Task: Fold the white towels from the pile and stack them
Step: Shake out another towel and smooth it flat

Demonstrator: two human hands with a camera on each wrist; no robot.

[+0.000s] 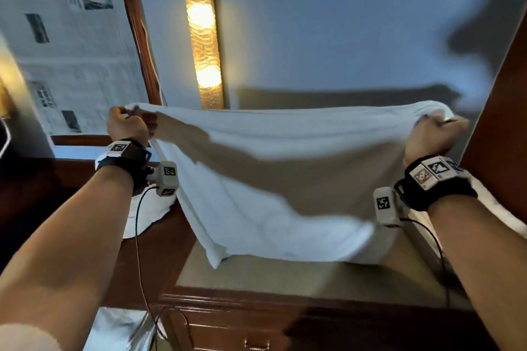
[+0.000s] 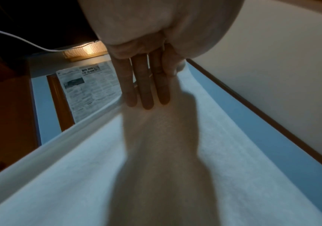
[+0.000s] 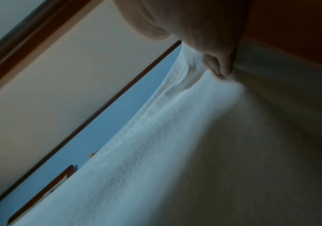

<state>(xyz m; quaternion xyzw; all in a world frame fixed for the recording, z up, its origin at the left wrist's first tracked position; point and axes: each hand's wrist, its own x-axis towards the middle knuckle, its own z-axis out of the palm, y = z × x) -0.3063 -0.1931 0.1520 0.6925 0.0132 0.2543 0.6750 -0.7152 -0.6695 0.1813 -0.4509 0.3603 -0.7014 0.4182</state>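
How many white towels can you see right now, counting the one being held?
2. One towel hangs spread between the left hand and right hand. Another towel lies on the wooden surface under the left wrist. More may be hidden behind the spread towel.

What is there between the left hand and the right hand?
In the head view, only the towel, stretched from the left hand to the right hand.

White towel (image 1: 273,179) stretched wide in the air, top edge taut. Left hand (image 1: 127,125) pinches its left corner, right hand (image 1: 427,137) grips the right. Lower edge hangs above beige tabletop (image 1: 285,273). Lit wall lamp (image 1: 204,37) behind; more white cloth (image 1: 148,208) lower left.
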